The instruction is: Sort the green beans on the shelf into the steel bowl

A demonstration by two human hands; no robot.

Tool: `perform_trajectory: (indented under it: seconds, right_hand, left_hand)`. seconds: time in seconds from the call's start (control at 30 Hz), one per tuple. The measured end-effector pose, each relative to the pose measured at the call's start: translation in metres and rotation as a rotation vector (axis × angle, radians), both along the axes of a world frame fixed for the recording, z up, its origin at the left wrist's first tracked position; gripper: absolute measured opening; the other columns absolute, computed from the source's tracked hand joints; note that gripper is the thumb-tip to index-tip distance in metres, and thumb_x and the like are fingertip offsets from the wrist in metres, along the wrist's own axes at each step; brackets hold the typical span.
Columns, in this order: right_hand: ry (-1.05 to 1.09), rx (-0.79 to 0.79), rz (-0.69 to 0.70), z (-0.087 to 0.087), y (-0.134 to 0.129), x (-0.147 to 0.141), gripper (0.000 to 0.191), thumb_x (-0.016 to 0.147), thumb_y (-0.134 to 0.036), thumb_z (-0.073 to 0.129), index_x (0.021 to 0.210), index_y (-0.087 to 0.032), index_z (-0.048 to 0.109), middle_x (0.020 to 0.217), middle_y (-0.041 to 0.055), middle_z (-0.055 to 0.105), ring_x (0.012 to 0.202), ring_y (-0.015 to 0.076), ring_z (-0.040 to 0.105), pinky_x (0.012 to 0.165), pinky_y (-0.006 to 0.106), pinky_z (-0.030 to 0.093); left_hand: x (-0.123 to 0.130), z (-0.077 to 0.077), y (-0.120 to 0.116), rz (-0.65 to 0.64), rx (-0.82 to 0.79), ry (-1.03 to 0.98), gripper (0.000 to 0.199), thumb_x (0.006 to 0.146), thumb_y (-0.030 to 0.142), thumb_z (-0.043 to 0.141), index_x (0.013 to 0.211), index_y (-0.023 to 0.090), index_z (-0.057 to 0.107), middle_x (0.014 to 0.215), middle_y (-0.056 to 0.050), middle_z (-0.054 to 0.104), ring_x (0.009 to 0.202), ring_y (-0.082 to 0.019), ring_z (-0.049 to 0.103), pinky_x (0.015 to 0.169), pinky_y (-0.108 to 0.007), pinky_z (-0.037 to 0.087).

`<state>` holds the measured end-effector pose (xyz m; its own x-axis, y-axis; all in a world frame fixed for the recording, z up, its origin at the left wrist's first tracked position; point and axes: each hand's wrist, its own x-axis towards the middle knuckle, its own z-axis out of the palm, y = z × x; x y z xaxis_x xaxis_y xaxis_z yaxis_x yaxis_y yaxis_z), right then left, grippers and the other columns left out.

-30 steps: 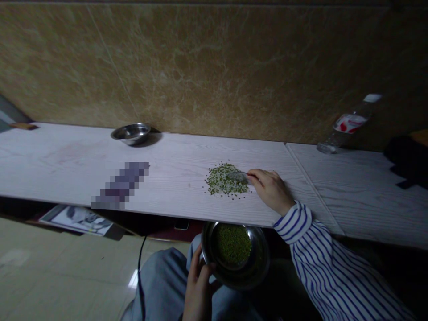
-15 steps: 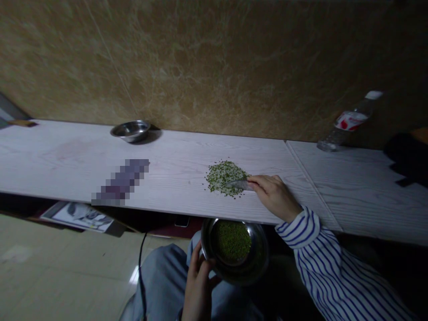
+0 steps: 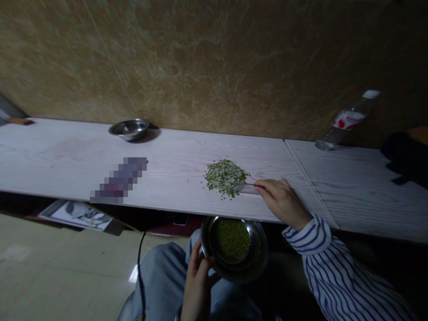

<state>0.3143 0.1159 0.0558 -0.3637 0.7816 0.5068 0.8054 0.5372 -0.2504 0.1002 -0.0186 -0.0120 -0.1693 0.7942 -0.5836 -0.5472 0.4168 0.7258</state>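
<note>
A mixed pile of green mung beans and white, rice-like grains [image 3: 224, 174] is spread on the pale wood-grain tabletop [image 3: 174, 183]. My right hand [image 3: 282, 200] pinches a thin, see-through flat strip [image 3: 246, 188], whose far end touches the pile's right lower edge; its exact kind is unclear. Below the table edge, my left hand [image 3: 199, 276] grips the left rim of a steel bowl [image 3: 259, 263] above my lap. Mung beans [image 3: 233, 239] cover the bottom of that bowl. The fingers under its rim are partly hidden.
Towards the wall stands a smaller steel bowl [image 3: 129, 130]. A pixelated purple item [image 3: 122, 178] lies left of the pile. At the back right is a clear plastic bottle [image 3: 347, 120], with a dark object [image 3: 404, 156] beyond it. An open drawer [image 3: 76, 215] sits below.
My right hand has drawn back to the right and slightly down with the strip, from within the pile to its edge. My left hand keeps hold of the bowl.
</note>
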Motion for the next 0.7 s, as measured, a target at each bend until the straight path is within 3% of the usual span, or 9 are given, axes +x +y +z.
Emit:
perform_trajectory:
  seconds: [0.3, 0.7]
  right_hand:
    - [-0.019, -0.002, 0.022, 0.002, -0.009, 0.003, 0.019, 0.091, -0.024, 0.044, 0.097, -0.021, 0.061, 0.092, 0.0046, 0.071, 0.085, 0.0178, 0.065, 0.076, 0.034, 0.042]
    - [-0.022, -0.041, 0.024, 0.004, -0.017, 0.002, 0.017, 0.091, -0.024, 0.045, 0.097, -0.021, 0.060, 0.092, 0.0037, 0.070, 0.086, 0.0177, 0.064, 0.076, 0.034, 0.040]
  left_hand:
    - [-0.001, -0.012, 0.000, -0.023, 0.013, -0.050, 0.061, 0.074, 0.031, 0.057, 0.132, 0.027, 0.041, 0.122, -0.009, 0.054, 0.099, -0.022, 0.055, 0.076, -0.036, 0.050]
    - [-0.001, -0.018, -0.001, -0.056, 0.033, -0.033, 0.056, 0.077, 0.034, 0.057, 0.130, 0.029, 0.041, 0.135, -0.006, 0.046, 0.110, -0.023, 0.052, 0.077, -0.033, 0.050]
